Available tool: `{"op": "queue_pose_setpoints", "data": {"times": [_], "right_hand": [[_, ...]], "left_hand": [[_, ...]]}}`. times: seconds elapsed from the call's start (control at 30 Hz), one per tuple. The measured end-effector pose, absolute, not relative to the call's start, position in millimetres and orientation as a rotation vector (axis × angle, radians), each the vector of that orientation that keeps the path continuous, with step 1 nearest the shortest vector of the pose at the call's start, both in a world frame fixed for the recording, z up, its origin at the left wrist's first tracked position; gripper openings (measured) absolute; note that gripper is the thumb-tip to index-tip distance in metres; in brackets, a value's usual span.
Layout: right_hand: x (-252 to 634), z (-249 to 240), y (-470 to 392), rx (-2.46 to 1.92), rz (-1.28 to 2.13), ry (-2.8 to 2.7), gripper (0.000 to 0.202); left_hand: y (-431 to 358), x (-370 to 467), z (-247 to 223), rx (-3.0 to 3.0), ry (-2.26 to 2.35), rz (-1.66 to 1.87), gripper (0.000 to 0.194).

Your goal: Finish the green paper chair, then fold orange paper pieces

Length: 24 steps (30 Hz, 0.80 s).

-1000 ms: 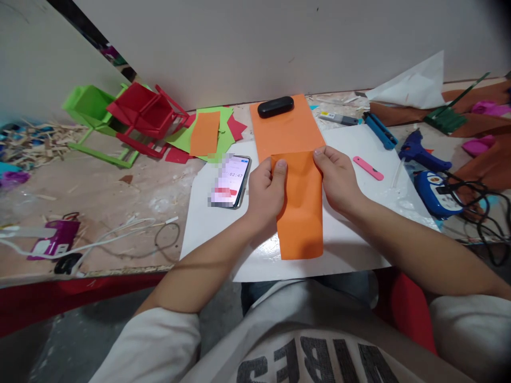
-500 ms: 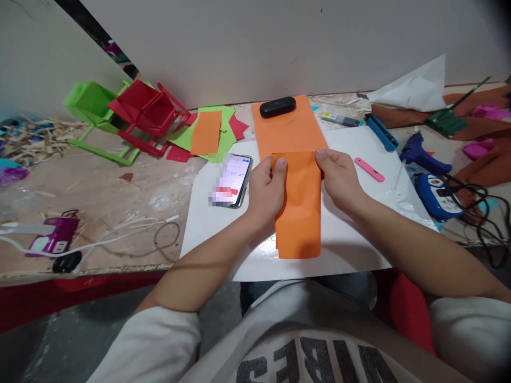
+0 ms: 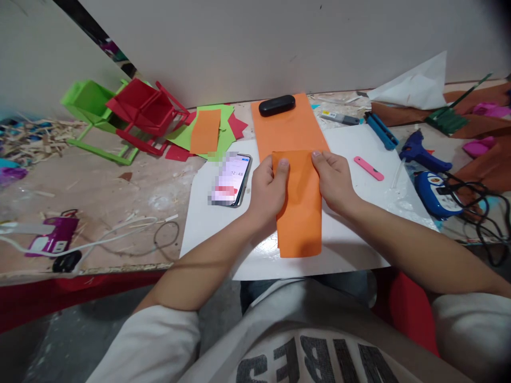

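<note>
Folded orange paper [image 3: 300,213] was held in both hands above the white sheet [image 3: 215,234].
From the left, the green chair [image 3: 91,111] and red chair [image 3: 139,111] sat on the table [image 3: 139,197] as before; next came the phone [image 3: 236,175], its readout gone from 02:47 to 02:48. The left hand [image 3: 267,189] kept its grip closed on the paper's upper left edge, thumb on top. At the paper's lower left, a second layer peeked out that had not shown a second earlier. Beyond its top edge lay a larger orange sheet [image 3: 285,133] bearing a black case [image 3: 277,105]. The right hand [image 3: 336,178] had shifted slightly leftward, its grip pinching the upper right corner. Farther right, the pink tool [image 3: 368,168] and blue glue gun [image 3: 423,154] lay unmoved.
</note>
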State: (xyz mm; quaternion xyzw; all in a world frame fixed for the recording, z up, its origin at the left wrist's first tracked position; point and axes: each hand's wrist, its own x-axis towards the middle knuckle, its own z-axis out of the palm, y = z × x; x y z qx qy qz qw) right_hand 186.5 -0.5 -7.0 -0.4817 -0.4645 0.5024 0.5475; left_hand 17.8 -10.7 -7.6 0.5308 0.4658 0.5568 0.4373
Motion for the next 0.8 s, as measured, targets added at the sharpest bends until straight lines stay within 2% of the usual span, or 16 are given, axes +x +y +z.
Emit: {"op": "queue_pose_setpoints", "data": {"times": [0.57,0.8], "right_hand": [[191.1,-5.9,7.1,-1.093,1.162,-1.081,0.074],[194.5,-7.1,8.4,-1.128,1.106,-1.100,0.070]], "left_hand": [[-10.8,20.8,-15.2,1.311,1.067,1.294,0.053],[-11.6,21.7,-15.6,1.279,1.051,1.289,0.057]]}}
